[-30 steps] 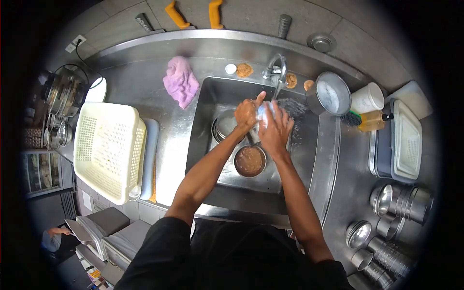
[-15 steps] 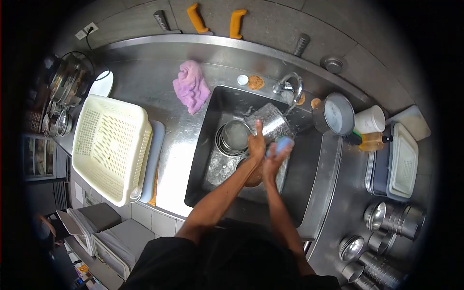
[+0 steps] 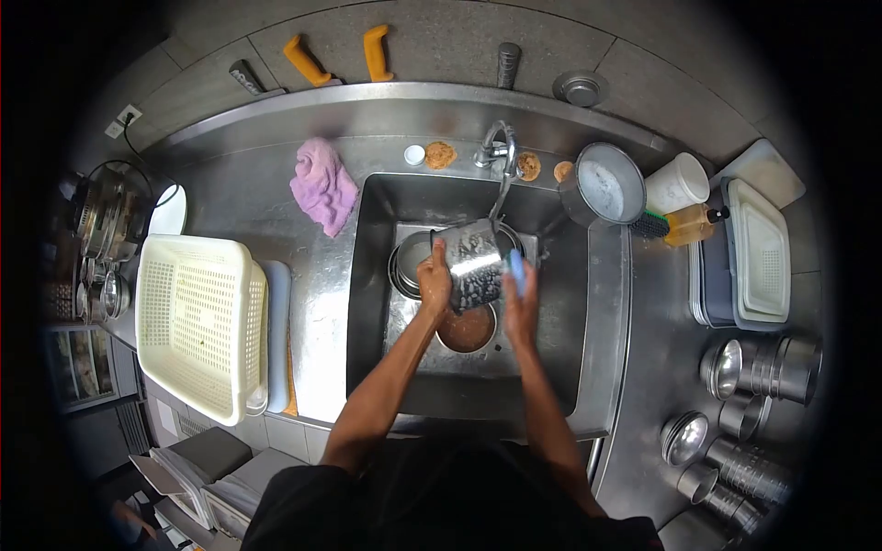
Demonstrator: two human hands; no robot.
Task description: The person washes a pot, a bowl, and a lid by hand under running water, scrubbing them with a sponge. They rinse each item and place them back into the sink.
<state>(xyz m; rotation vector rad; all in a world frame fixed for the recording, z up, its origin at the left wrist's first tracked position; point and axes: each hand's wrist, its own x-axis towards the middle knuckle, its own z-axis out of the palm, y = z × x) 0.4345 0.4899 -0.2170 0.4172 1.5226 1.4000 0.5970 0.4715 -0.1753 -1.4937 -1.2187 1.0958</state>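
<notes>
A shiny, wet metal pot lies tilted on its side above the sink. My left hand grips its left end, with the thumb pointing up along it. At the pot's right end, my right hand holds a blue sponge, both somewhat blurred. Water runs from the faucet just behind the pot. Below my hands stands a round pot with brownish liquid in the sink. Stacked round metal containers sit to the left, partly hidden by the held pot and my left hand.
Left of the sink are a pink cloth and a cream perforated basket. To the right stand a grey pot, a white tub, an amber bottle and stacked metal containers. Orange-handled knives hang behind.
The pot has moved toward me and left within the sink, away from under the faucet, with both hands on it. My right hand with the sponge has shifted to its right end. The view has turned.
</notes>
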